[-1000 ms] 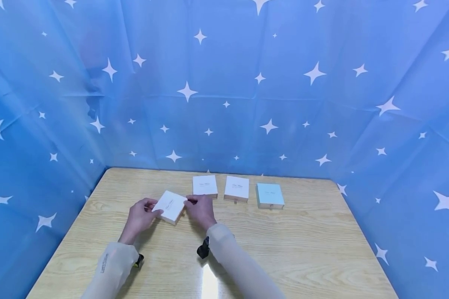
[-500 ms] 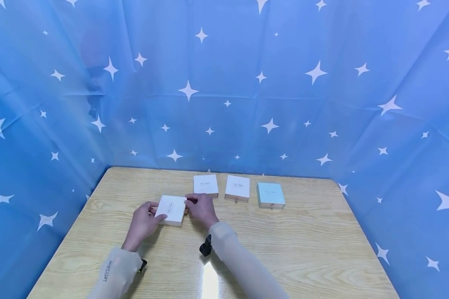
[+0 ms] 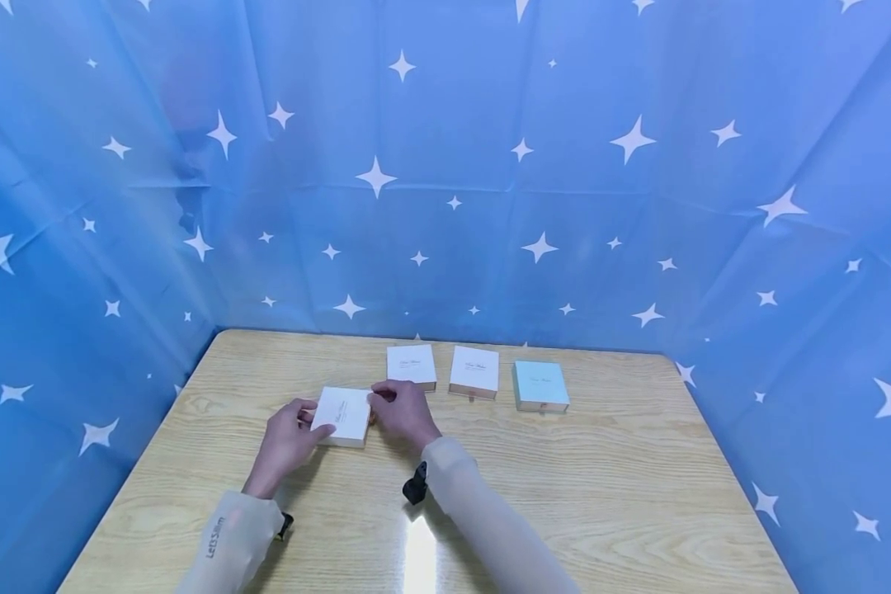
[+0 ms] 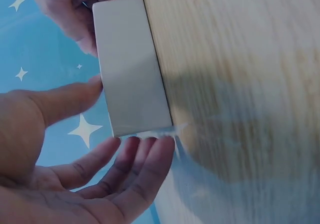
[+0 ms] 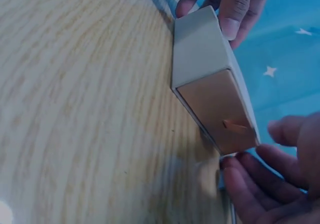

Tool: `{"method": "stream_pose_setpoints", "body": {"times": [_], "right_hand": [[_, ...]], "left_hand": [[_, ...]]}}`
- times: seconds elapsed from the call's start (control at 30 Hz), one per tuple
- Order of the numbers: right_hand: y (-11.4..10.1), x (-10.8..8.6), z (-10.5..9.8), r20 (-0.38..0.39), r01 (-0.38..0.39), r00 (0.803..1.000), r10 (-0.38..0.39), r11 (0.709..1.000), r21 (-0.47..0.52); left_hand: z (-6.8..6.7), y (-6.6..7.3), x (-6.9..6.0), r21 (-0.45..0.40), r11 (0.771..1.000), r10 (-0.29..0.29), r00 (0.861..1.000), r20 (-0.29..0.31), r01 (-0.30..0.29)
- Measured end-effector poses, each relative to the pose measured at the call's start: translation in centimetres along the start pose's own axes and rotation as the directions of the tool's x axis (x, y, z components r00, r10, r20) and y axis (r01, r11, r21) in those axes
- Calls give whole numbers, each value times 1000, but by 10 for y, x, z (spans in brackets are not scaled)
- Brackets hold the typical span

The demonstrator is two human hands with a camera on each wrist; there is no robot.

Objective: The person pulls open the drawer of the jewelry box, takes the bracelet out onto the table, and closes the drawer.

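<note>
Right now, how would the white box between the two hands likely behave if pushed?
The white box likely stays stiff: its walls look flat and its edges crisp. Low and broad, it would probably slide over the table, not roll. The copper-coloured end, with its tab, may pull out.

Three white boxes (image 3: 341, 412) (image 3: 411, 365) (image 3: 475, 368), one pale-blue box (image 3: 540, 384), two hands (image 3: 284, 441) (image 3: 407, 414).

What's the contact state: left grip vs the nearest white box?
Touching. The right wrist view shows it: the left grip has its thumb against the top edge of the nearest white box, no gap between.
</note>
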State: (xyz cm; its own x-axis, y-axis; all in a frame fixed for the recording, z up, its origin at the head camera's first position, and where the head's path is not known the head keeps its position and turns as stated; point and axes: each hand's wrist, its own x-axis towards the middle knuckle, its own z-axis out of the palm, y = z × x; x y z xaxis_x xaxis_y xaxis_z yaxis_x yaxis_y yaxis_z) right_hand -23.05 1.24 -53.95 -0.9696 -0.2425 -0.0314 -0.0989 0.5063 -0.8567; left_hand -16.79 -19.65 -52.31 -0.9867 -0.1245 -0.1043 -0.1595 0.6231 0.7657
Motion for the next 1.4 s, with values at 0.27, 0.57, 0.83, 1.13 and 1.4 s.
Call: {"method": "stream_pose_setpoints", "body": {"times": [0.27,0.57,0.83,1.13,1.4], "right_hand": [[-1,-2,-13,58,-23,998,22,1000,1],[-5,-9,-26,159,-159,977,145,984,81],[0,-12,-34,284,-336,925,254,894,295],[3,-12,-31,469,-479,836,283,794,375],[2,-7,-19,465,-533,814,349,768,355]], "left_hand": [[-11,5,8,99,988,110,990,87,-119],[-17,10,23,235,900,322,923,210,-367],[-23,14,35,369,788,391,864,318,-493],[-20,23,45,397,708,397,794,461,-584],[-11,29,45,387,699,395,775,493,-602]]}}
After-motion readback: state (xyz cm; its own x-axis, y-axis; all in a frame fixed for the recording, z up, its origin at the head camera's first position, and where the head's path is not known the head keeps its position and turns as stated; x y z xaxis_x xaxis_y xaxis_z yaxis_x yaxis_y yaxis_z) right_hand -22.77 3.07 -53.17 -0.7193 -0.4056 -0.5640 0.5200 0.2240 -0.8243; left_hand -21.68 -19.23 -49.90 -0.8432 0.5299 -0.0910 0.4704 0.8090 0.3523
